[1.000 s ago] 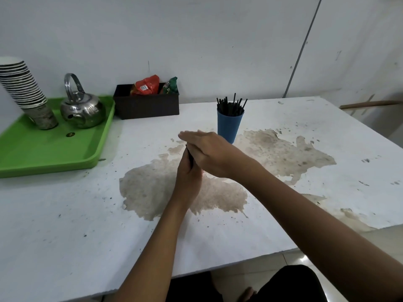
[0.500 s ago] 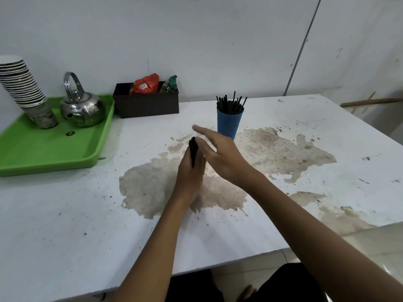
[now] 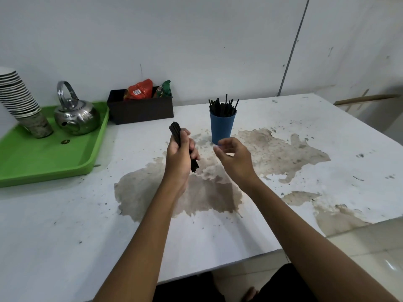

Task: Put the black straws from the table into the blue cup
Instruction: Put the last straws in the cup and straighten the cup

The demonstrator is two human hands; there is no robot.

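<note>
Above the stained middle of the white table [image 3: 327, 131], the left hand [image 3: 180, 156] grips a bundle of black straws [image 3: 175, 132] — fingers and thumb curled round its middle, so that the upper ends stick up past the thumb and the lower ends poke out beneath the fingers, tilted a little toward the right. Just beside it to the right, and apart from the bundle, the right hand [image 3: 232, 155] hovers with its fingers loosely curled and holding nothing. Beyond both hands stands the blue cup [image 3: 222, 127], upright on the table at the far edge of the brown stain [image 3: 196, 192], with more black straws in the cup [image 3: 222, 105] standing up out of its mouth at uneven heights. The right hand's fingertips lie near the foot of the cup in the view; whether they touch it cannot be told.

At the left edge a green tray [image 3: 43, 166] carries a steel kettle [image 3: 76, 115] and a leaning stack of paper cups [image 3: 20, 101]. Behind the tray's right corner, against the wall, sits a dark open box [image 3: 141, 111] with a red packet [image 3: 138, 90] and a green packet [image 3: 164, 89] sticking out — well apart from the cup.
</note>
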